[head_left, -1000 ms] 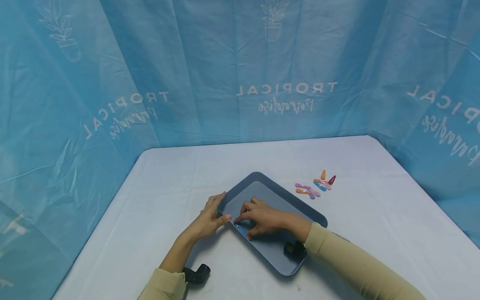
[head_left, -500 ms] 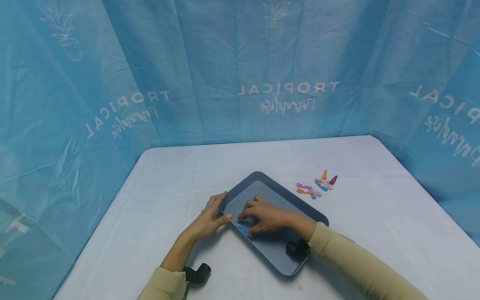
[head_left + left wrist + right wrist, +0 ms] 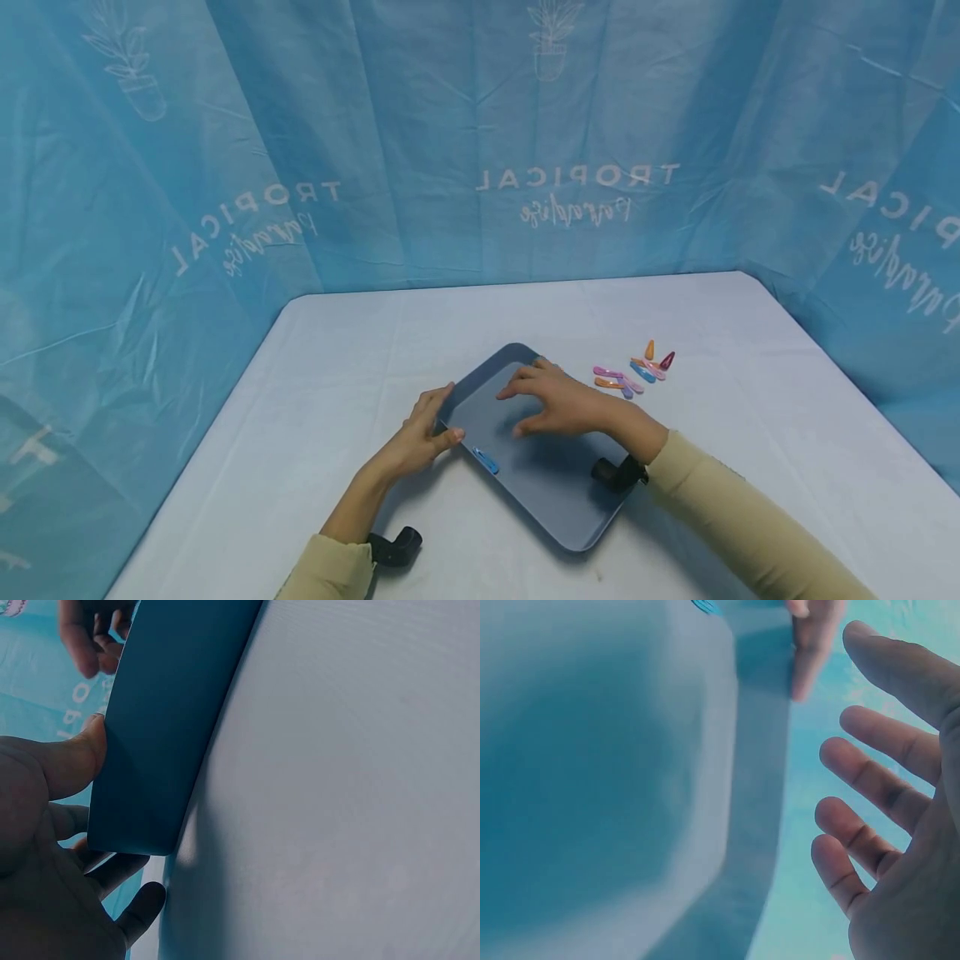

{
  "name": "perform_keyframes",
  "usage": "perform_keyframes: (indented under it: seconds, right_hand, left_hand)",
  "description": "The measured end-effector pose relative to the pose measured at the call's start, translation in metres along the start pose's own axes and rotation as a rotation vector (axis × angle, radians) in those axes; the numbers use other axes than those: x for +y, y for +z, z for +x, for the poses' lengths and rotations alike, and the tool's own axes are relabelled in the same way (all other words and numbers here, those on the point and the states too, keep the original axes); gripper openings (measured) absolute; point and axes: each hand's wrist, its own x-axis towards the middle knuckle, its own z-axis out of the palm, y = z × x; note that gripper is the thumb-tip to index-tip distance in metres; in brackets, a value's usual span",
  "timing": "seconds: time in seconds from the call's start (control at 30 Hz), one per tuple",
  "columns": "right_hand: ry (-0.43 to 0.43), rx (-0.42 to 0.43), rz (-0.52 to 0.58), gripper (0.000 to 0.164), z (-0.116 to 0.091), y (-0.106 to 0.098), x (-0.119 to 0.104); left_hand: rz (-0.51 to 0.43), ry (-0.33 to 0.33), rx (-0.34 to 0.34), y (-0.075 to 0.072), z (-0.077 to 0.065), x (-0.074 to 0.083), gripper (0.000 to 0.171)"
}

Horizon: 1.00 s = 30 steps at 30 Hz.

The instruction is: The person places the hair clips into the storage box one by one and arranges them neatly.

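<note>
A blue snap hair clip (image 3: 486, 460) lies inside the grey tray (image 3: 525, 500), along its near-left wall. At the tray's left corner, my left hand (image 3: 420, 437) holds the edge, with its thumb at the rim and its fingers around the corner. The left wrist view shows that thumb (image 3: 94, 746) against the tray's outer wall. Over the tray hovers my right hand (image 3: 562, 400), fingers spread and nothing held. In the right wrist view its fingers are apart from each other, and part of the blue clip (image 3: 705, 606) shows at the top edge.
Beyond the tray's right side lies a loose group of hair clips, among them a pink clip (image 3: 606, 372), an orange clip (image 3: 649, 350) and a dark red clip (image 3: 667, 360). A white cloth (image 3: 337, 358) covers the table, and a blue printed curtain (image 3: 420, 167) hangs around it.
My right hand has let go of the blue hair clip and moved up and to the right, away from it. The clip stays in the tray. The left hand stays at the corner.
</note>
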Motion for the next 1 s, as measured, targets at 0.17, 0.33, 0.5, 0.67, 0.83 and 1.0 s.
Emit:
perform_keyframes:
  seconds: [0.17,0.33,0.5,0.67,0.83,1.0]
  right_hand:
    - [0.040,0.057,0.033,0.049,-0.009,-0.016,0.007]
    - [0.062,0.101,0.057,0.050,-0.019,-0.034,0.015]
    - [0.087,0.147,0.075,0.050,-0.032,-0.048,0.028]
    - [0.119,0.191,0.077,0.050,-0.047,-0.056,0.044]
    - [0.170,0.220,0.082,0.049,-0.059,-0.060,0.060]
    - [0.237,0.244,0.092,0.048,-0.071,-0.061,0.076]
  left_hand:
    - [-0.001,0.004,-0.005,0.000,-0.001,0.000,0.076]
    - [0.007,0.007,-0.005,0.000,-0.002,0.000,0.076]
    - [0.014,0.011,0.003,0.000,-0.001,0.000,0.075]
    - [0.016,0.014,0.004,0.000,-0.001,-0.001,0.076]
    - [0.021,0.019,0.005,0.000,-0.001,-0.002,0.075]
    - [0.023,0.006,0.003,0.001,-0.001,-0.002,0.074]
